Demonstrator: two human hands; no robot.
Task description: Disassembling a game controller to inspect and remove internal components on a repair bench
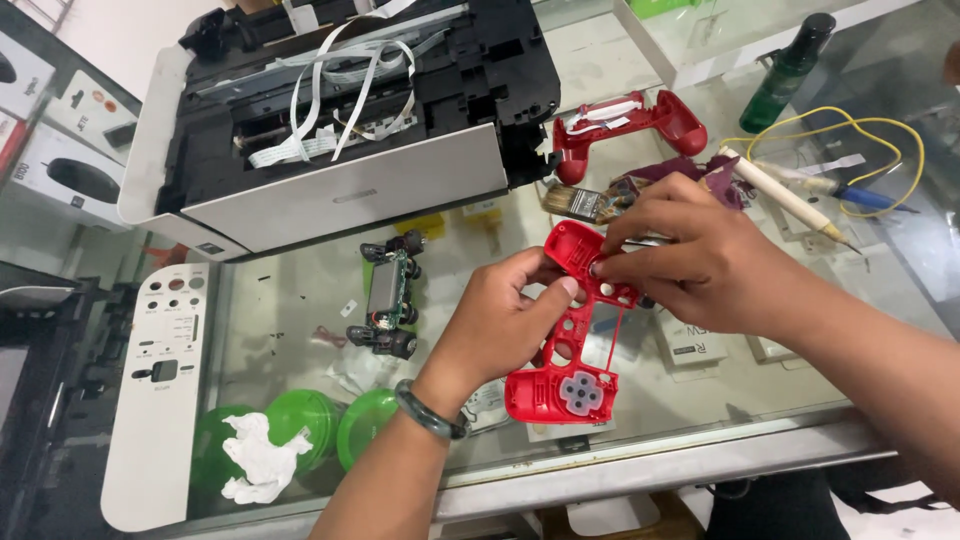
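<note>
**Holding a red controller shell over the glass counter**

Gripping the red front shell (570,335) of a game controller from both sides, you have it lying between your hands on the glass counter (300,300) — its long axis runs from the far grip, up under your fingers, down to the near grip close to the counter's metal edge. Your left hand (495,320) comes in from the near left, thumb pressed on the shell's upper inner face; your right hand (690,260) reaches across from the right, its fingertips pinched at the same upper part, so the two hands meet there, almost touching. Both are closed on the shell; what, if anything, the right fingertips pinch besides is too small to tell. The lower half of the shell hangs free toward you, with a grey rubber button pad (582,390) seated in it.

Just left of your left hand lies the controller's circuit board (388,300) with its sticks, apart from the shell. Beyond your right hand sit the red back shell (630,125), a small brush (580,203) and a cream-handled tool (785,195) — all well out of the grip. An opened printer (340,120) fills the far left, its white panel (160,380) lying beside the counter's left edge.
</note>
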